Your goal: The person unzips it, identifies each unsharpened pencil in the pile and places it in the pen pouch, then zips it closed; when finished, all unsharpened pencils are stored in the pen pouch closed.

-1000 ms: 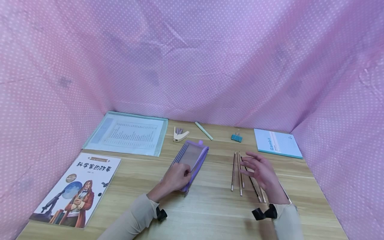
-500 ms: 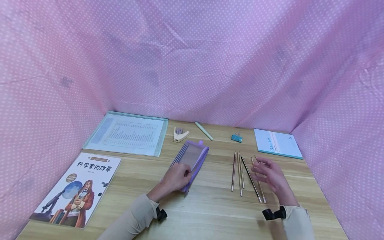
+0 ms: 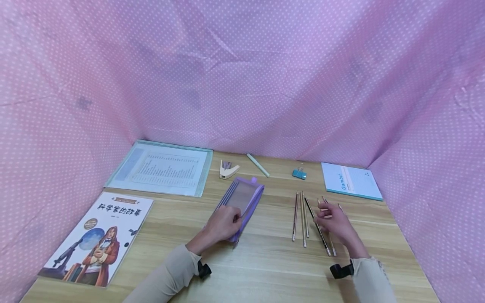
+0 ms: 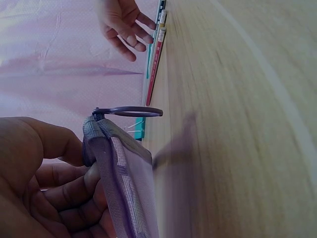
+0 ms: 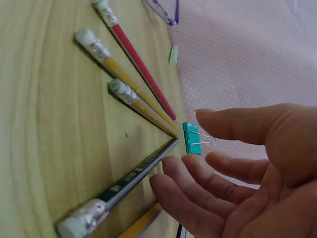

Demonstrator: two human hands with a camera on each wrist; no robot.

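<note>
My left hand [image 3: 221, 224] grips the near end of a purple mesh pencil case [image 3: 248, 194], thumb and curled fingers at its zippered edge. A dark zipper pull ring [image 4: 131, 111] sticks out from that end in the left wrist view. Dark thin strips show along the case's left side. My right hand [image 3: 337, 223] hovers over the right part of a fan of several pencils, fingers loosely bent and nothing held. In the right wrist view, its fingertips are close to a black pencil [image 5: 136, 173]; a red pencil [image 5: 143, 69] and yellow pencils [image 5: 131, 83] lie beyond, eraser ends toward me.
Along the back lie a stapler [image 3: 228, 170], a pale green pen [image 3: 257, 164], a teal binder clip [image 3: 299, 173] and a Gambit notebook [image 3: 352, 181]. At left are a document folder [image 3: 163, 168] and a picture-covered book [image 3: 96, 240]. A pink dotted curtain [image 3: 242, 84] surrounds the table.
My right hand has shifted right and slightly down over the pencils, uncovering the black pencil, and its fingers have drawn closer together. The left hand and pencil case have stayed put.
</note>
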